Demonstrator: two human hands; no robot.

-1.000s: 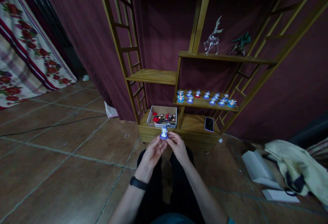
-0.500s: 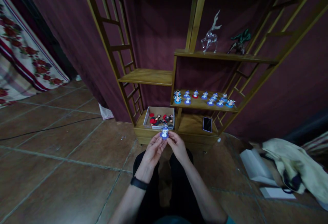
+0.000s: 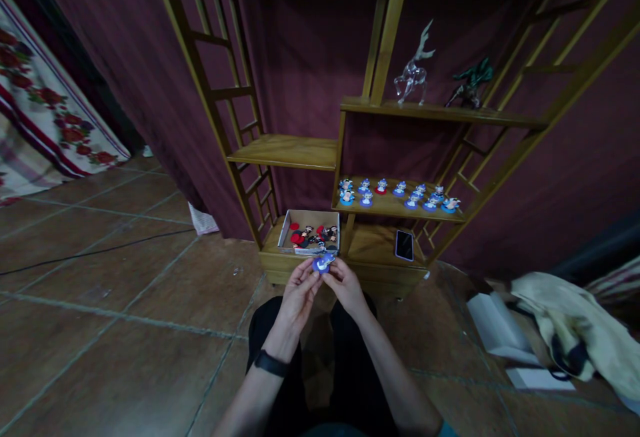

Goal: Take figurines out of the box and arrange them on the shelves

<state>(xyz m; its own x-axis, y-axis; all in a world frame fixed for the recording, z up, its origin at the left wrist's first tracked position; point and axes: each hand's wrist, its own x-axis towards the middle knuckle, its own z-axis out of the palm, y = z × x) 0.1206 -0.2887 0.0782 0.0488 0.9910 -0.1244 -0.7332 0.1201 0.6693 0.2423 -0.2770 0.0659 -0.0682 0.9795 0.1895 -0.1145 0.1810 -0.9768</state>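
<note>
A small purple-and-white figurine (image 3: 324, 263) on a purple round base is held between my two hands, tilted with its head to the right. My left hand (image 3: 299, 291), with a dark band on the wrist, grips the base from the left. From the right, the fingertips of my right hand (image 3: 346, 286) close on the same figurine. Just beyond them sits an open cardboard box (image 3: 284, 235) with red and black figurine pieces (image 3: 301, 237) inside. Several similar figurines (image 3: 367, 198) stand upright on the shelf (image 3: 387, 205) to the right, on purple, blue and red bases.
A phone (image 3: 404, 245) lies on the lowest shelf. Above stand a clear deer figure (image 3: 413, 77) and a dark green statuette (image 3: 470, 83). White box parts (image 3: 500, 330) and a pale cloth bag (image 3: 575, 317) lie on the floor at right. A black cable (image 3: 95, 251) crosses the tiles.
The figurine has gone from upright to tilted rightward between my fingers. Both hands have stayed in nearly the same place. The camera view has shifted slightly.
</note>
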